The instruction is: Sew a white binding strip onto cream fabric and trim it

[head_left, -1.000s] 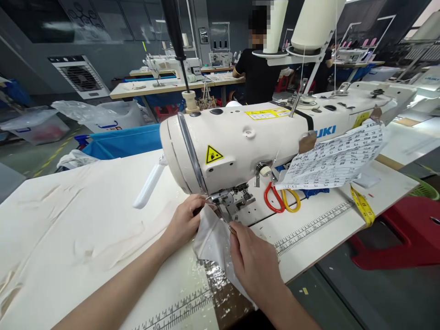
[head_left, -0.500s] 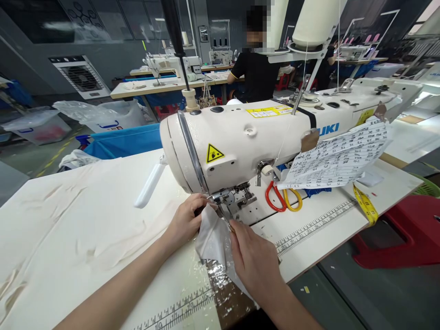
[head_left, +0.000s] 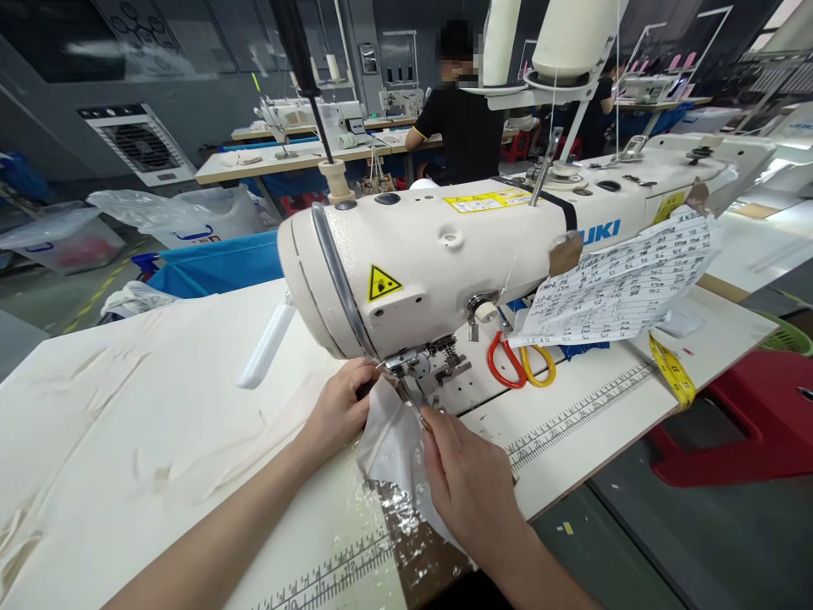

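A white sewing machine (head_left: 445,254) stands on the work table (head_left: 590,424). A small piece of white fabric (head_left: 390,440) lies under its presser foot (head_left: 416,377). My left hand (head_left: 340,407) pinches the fabric's left edge right beside the foot, fingers closed on the cloth. My right hand (head_left: 467,483) rests on the near right side of the fabric, its fingertips pressed together on the cloth close to the needle. A larger cream cloth (head_left: 140,424) spreads over the table to the left.
Red and yellow scissors (head_left: 517,364) lie behind the needle area under a printed paper sheet (head_left: 626,284) taped to the machine. A yellow tape measure (head_left: 673,377) hangs at the table's right edge. A red stool (head_left: 743,432) stands lower right. Another person (head_left: 461,127) sits at a far table.
Both hands stay on the fabric at the presser foot. The view has shifted slightly, so the machine sits a little more to the left.
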`<move>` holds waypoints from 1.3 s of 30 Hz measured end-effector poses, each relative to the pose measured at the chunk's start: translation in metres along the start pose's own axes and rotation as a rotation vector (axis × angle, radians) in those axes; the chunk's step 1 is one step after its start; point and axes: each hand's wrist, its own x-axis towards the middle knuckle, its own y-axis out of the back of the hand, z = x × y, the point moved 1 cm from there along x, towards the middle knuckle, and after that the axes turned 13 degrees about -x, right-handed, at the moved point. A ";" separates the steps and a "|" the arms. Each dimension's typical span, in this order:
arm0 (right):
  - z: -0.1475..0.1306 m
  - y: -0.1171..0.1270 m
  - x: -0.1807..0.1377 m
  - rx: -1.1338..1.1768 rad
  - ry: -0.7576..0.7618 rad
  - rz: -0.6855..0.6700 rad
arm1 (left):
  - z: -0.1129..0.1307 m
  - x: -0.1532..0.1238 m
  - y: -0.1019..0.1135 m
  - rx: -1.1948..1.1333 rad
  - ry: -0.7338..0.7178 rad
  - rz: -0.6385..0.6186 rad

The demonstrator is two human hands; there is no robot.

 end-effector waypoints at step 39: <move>-0.008 -0.002 -0.005 -0.196 -0.055 0.041 | 0.001 -0.004 0.001 0.314 -0.597 -0.114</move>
